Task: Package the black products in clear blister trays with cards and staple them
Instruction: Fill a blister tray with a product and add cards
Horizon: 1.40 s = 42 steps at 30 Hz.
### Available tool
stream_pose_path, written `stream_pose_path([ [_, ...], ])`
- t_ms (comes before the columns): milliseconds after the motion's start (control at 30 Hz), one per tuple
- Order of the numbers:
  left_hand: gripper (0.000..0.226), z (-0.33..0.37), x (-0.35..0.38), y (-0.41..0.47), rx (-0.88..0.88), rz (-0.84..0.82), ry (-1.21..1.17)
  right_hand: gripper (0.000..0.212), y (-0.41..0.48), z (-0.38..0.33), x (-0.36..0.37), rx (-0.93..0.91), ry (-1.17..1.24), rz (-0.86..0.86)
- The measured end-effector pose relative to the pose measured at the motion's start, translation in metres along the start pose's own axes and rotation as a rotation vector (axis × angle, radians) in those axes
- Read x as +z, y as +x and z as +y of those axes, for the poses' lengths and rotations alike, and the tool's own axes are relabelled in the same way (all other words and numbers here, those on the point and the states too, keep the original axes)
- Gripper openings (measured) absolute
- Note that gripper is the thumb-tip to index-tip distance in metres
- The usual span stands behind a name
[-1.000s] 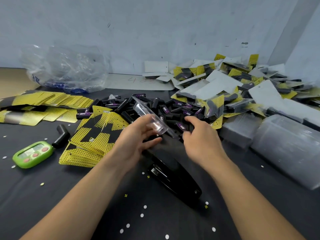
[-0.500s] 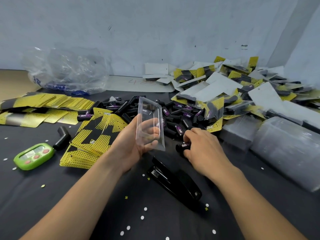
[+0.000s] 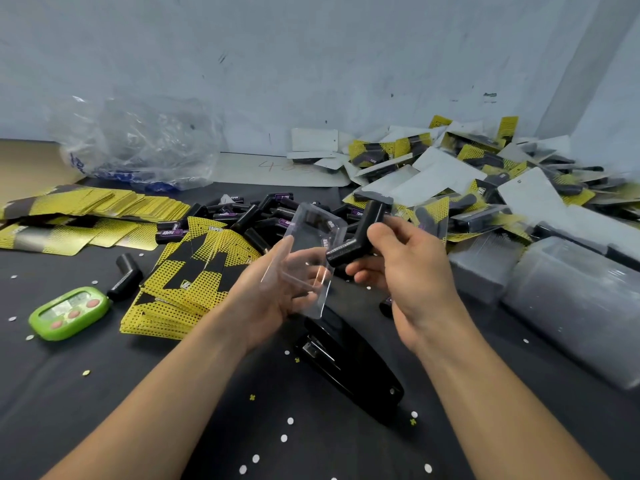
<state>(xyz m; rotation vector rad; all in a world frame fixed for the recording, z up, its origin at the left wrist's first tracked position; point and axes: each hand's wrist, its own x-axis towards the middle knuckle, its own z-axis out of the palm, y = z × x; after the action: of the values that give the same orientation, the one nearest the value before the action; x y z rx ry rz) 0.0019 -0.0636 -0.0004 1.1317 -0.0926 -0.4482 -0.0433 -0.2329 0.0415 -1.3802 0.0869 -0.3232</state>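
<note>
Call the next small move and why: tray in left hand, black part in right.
Probably seat the black product in the clear blister tray. The right hand holds it at the tray's edge, and the left hand holds the tray with its cavity apparently empty.

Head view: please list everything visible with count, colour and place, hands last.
Clear plastic blister tray: one, transparent, in left hand.
Black L-shaped product: one, in right hand, beside the tray.
Loose black products: many, piled behind the hands; one beside the green timer.
Printed cards: many, yellow and black, fanned left of the hands and far left.
Stapler: one, black, below the hands.
Green timer: one, left.
Finished packs: many, heaped back right.
Stacked clear trays: stacks, translucent, right.
Crumpled plastic bag: one, clear, back left.
Left hand: holds the tray.
Right hand: grips the product.
</note>
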Motion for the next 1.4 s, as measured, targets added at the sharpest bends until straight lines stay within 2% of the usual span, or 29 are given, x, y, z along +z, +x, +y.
stream_pose_path([
  [67,0.051,-0.002,0.001,0.0,-0.016,0.036,-0.013,0.014,-0.002,0.002,0.005,-0.003,-0.007,-0.022],
  [133,0.048,-0.002,0.001,0.001,-0.047,0.05,-0.017,0.022,-0.004,0.007,0.006,-0.044,-0.088,-0.055],
  [367,0.043,-0.002,0.001,0.0,-0.084,0.054,0.075,0.04,-0.009,0.012,-0.003,-0.515,-0.734,-0.102],
  [500,0.043,-0.001,-0.004,0.0,-0.04,0.057,0.04,0.031,-0.012,0.008,0.0,-0.594,-0.78,-0.104],
  [633,0.038,-0.001,-0.003,0.001,-0.019,0.067,0.052,0.038,-0.015,0.0,0.0,-0.678,-0.938,-0.126],
  [767,0.028,-0.005,0.006,0.002,-0.029,0.086,0.018,0.039,-0.02,0.007,0.008,-0.668,-1.104,-0.272],
  [967,0.034,-0.002,0.002,-0.001,-0.035,0.054,0.115,0.04,-0.02,0.009,0.013,-0.56,-0.934,-0.089],
  [1033,0.028,-0.002,0.005,-0.003,-0.031,0.04,0.095,0.02,-0.017,0.007,0.013,-0.552,-0.945,-0.11],
  [1100,0.033,-0.002,0.006,-0.003,-0.045,0.059,0.06,0.003,-0.017,0.008,0.012,-0.57,-1.034,-0.086],
  [1200,0.04,-0.001,0.009,-0.003,-0.065,0.037,-0.031,0.008,-0.019,0.009,0.016,-0.601,-1.134,0.071],
  [1300,0.03,0.001,0.01,-0.007,-0.018,0.001,-0.164,0.015,-0.021,0.013,0.021,-0.545,-1.244,0.049],
  [1400,0.021,0.003,0.01,-0.012,-0.008,-0.019,-0.149,0.018,-0.022,0.015,0.022,-0.54,-1.187,0.078],
])
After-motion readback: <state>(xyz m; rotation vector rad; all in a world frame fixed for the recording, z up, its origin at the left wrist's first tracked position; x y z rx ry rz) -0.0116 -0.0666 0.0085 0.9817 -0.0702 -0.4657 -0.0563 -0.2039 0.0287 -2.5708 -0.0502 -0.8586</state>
